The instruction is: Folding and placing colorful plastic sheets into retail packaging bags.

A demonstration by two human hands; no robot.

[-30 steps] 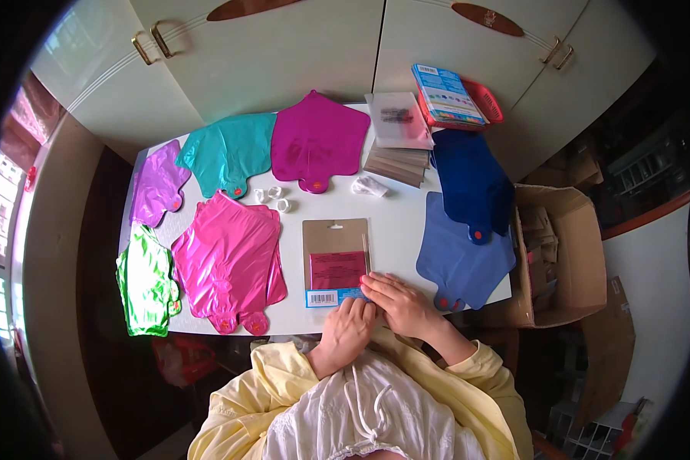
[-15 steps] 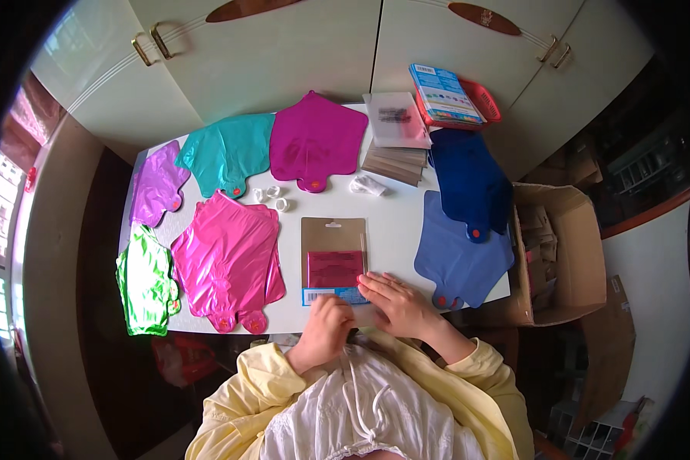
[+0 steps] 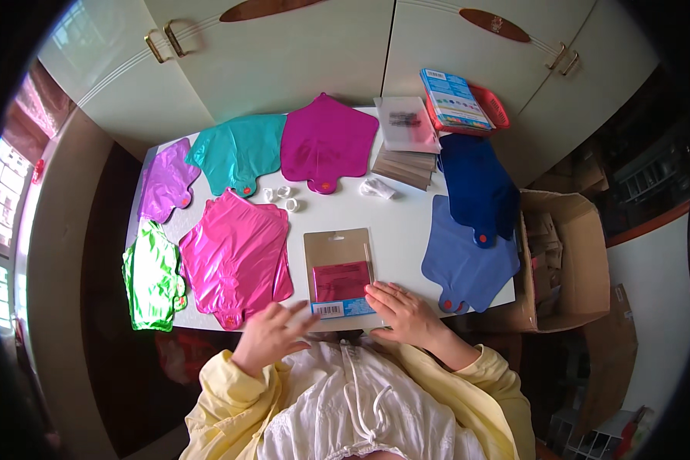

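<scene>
In front of me on the white table lies a clear hang-hole packet [image 3: 337, 247] with a brown backing, a folded dark-pink foil sheet [image 3: 340, 281] inside and a blue strip with a barcode along its near end. My right hand [image 3: 408, 316] rests flat, fingers stretched out, its fingertips at the packet's right near corner. To the left of the packet, my left hand [image 3: 272, 335] hovers by the table's front edge with spread fingers and nothing in it. Just beyond it is a stack of flat pink foil balloons [image 3: 238, 257].
Flat foil balloons lie around: green [image 3: 153, 276], purple [image 3: 166, 178], teal [image 3: 238, 153], magenta [image 3: 328, 142], navy [image 3: 479, 184] and blue [image 3: 468, 257]. White ribbon rolls [image 3: 292, 205] sit mid-table. Clear sleeves [image 3: 408, 126] and a red basket [image 3: 492, 106] stand behind; a cardboard box [image 3: 583, 264] is at right.
My left hand has drawn away from the packet's near edge to the left, and its curled fingers have spread. My right hand stays at the packet's corner. The whole view has shifted slightly.
</scene>
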